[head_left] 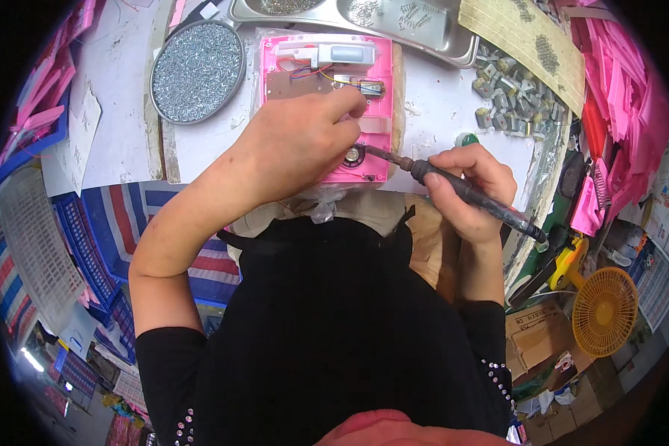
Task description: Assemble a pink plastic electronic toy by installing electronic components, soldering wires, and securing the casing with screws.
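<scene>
A pink plastic casing (383, 74) lies on the worktable, fitted with a brown board (290, 86), a grey-white module (342, 54), a metal part (372, 89) and thin wires. Near its lower edge sits a small round speaker (354, 155). My left hand (297, 145) is over the casing with its fingers pinched together. Whatever the fingertips hold is hidden behind the hand. In my right hand (476, 186) is a soldering iron (420, 170) with a black handle, gripped like a pen. Its tip points left and reaches the speaker's right edge.
A round tray (198, 72) of small screws stands left of the casing. Metal trays (431, 30) of small parts are behind it. To the right lie many small metal parts (505, 93), a perforated sheet (528, 44) and pink pieces (632, 97). A yellow fan (604, 312) stands lower right.
</scene>
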Available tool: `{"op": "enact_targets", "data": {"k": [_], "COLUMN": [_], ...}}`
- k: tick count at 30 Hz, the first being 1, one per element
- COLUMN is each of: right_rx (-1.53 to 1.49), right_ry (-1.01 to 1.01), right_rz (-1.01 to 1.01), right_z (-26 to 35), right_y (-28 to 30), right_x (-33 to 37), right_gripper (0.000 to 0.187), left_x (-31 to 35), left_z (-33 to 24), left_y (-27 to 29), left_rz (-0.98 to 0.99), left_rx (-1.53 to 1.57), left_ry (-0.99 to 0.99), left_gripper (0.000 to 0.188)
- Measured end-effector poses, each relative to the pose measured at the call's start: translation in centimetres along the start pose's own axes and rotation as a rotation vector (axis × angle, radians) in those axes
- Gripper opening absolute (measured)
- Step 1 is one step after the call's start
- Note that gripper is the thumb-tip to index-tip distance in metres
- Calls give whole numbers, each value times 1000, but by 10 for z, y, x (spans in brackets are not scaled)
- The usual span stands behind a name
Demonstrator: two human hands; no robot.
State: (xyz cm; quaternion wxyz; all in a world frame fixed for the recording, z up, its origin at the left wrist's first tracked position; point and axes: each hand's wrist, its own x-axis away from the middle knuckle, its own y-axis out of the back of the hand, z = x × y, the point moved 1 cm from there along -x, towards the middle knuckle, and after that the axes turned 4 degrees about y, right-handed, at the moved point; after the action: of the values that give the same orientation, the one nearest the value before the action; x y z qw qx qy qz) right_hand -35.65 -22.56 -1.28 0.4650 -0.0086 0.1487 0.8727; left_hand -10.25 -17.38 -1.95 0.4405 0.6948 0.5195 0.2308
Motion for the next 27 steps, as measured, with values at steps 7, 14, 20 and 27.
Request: {"op": "enact_targets", "data": {"k": [7, 14, 20, 27], "right_rx": [135, 82, -187, 92], "right_ry": [12, -46, -119, 130], "right_rz": [3, -113, -410, -1118], "right_z": [15, 29, 3, 17], "right_y": [-6, 24, 91, 208], "right_x": [-2, 12, 65, 123], "right_gripper": [16, 17, 22, 15], "left_x": [-2, 1, -2, -2], "left_z": [-3, -1, -4, -4], "left_y": [1, 1, 6, 0], "left_rz": [2, 2, 73, 10], "left_rx": [-31, -41, -58, 2], "left_ry": [-17, -23, -7, -26], "left_gripper": [11, 10, 9, 16]}}
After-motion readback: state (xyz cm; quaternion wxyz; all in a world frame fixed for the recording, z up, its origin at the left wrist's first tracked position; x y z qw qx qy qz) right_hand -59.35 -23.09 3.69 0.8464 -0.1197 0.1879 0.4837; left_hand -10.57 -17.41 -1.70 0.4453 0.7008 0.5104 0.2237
